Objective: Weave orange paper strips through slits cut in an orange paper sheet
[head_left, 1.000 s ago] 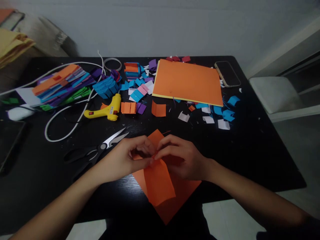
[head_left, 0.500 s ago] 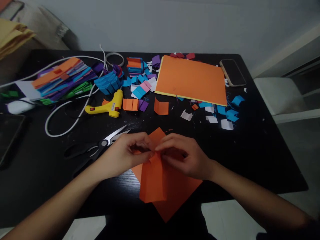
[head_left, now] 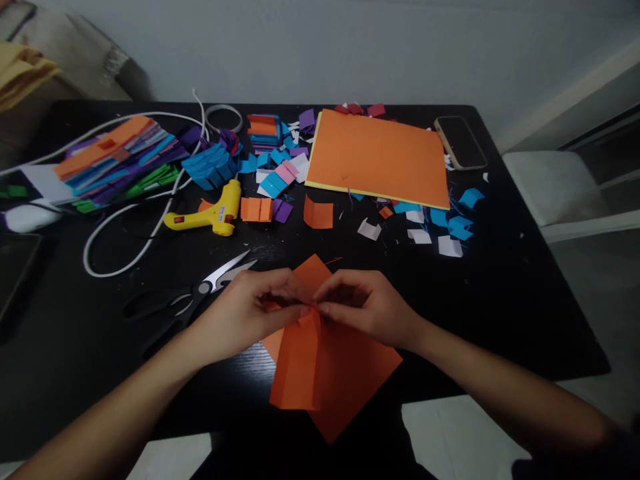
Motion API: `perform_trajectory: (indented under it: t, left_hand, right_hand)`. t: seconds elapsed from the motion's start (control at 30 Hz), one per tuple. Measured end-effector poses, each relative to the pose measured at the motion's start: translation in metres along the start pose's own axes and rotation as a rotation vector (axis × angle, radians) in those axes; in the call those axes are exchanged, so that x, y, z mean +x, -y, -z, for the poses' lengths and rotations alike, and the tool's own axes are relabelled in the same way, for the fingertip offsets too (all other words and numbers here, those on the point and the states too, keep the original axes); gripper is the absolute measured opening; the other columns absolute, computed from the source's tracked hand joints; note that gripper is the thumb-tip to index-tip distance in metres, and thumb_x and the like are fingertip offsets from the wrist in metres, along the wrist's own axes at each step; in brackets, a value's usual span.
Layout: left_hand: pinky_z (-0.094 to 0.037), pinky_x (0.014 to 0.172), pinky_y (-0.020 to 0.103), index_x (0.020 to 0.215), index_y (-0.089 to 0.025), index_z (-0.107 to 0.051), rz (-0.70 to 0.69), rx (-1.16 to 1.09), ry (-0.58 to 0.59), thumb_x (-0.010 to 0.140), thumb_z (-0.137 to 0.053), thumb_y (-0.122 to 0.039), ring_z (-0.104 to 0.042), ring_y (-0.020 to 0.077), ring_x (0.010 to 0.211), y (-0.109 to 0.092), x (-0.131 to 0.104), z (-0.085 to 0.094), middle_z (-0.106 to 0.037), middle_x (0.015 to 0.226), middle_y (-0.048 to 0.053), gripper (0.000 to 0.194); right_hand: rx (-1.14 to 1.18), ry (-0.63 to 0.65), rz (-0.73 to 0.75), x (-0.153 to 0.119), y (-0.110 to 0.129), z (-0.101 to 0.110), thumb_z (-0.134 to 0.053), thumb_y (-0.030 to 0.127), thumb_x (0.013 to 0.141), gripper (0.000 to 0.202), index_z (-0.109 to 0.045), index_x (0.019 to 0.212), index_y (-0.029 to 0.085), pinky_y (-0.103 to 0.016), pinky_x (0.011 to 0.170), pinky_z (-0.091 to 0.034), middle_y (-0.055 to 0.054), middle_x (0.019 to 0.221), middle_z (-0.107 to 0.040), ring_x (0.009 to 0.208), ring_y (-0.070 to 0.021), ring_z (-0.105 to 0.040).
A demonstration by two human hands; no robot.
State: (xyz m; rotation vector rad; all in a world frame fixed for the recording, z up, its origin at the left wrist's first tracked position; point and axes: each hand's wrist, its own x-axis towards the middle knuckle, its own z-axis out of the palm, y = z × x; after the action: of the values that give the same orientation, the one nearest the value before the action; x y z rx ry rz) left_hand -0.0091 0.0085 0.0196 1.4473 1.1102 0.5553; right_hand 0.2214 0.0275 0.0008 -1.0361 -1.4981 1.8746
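My left hand (head_left: 267, 300) and my right hand (head_left: 367, 300) meet over the front of the black table. Both pinch the far end of a creased orange paper strip (head_left: 295, 370), whose long near part hangs toward me. Fingers cover the spot where they grip it. Beneath lies a flat orange paper sheet (head_left: 350, 383), turned cornerwise. Black-handled scissors (head_left: 204, 288) rest with blades apart by my left wrist, partly behind the forearm.
A yellow glue gun (head_left: 220, 212) lies behind the scissors, near a looped white cable (head_left: 90, 247). Folded paper bundles (head_left: 120, 160) are at the left. An orange paper stack (head_left: 380, 157), small scraps (head_left: 460, 227) and a phone (head_left: 460, 142) spread along the back and right.
The strip's near end has swung slightly left, and my right thumb and fingertips have drawn closer to the left ones at the pinch. The whole view has shifted a little.
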Motion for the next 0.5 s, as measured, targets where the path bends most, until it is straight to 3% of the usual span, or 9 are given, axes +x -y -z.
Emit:
perform_trajectory:
  t: [0.23,0.5]
  left_hand:
    - [-0.057,0.067,0.021,0.091,-0.019,-0.075,-0.001,0.008,-0.025,0.090,-0.073,-0.022,-0.075,0.0142,0.078,0.0006,-0.0001,-0.0013,-0.080,0.085,0.001,0.003]
    - [-0.056,0.068,0.019,0.092,-0.022,-0.078,-0.014,0.051,-0.020,0.092,-0.071,-0.021,-0.075,0.0124,0.079,0.0002,0.0011,-0.0025,-0.080,0.087,0.000,0.007]
  right_hand:
    - [0.032,0.021,-0.071,-0.0006,-0.0020,-0.0009,-0.079,0.020,0.083,0.013,-0.075,0.095,0.017,-0.027,0.073,-0.061,-0.003,0.088,-0.078,0.079,-0.0145,-0.074]
    - [-0.013,-0.029,-0.042,-0.0021,-0.0018,-0.0024,-0.076,0.018,0.082,0.012,-0.075,0.094,0.017,-0.026,0.072,-0.060,-0.003,0.088,-0.078,0.080,-0.0143,-0.075]
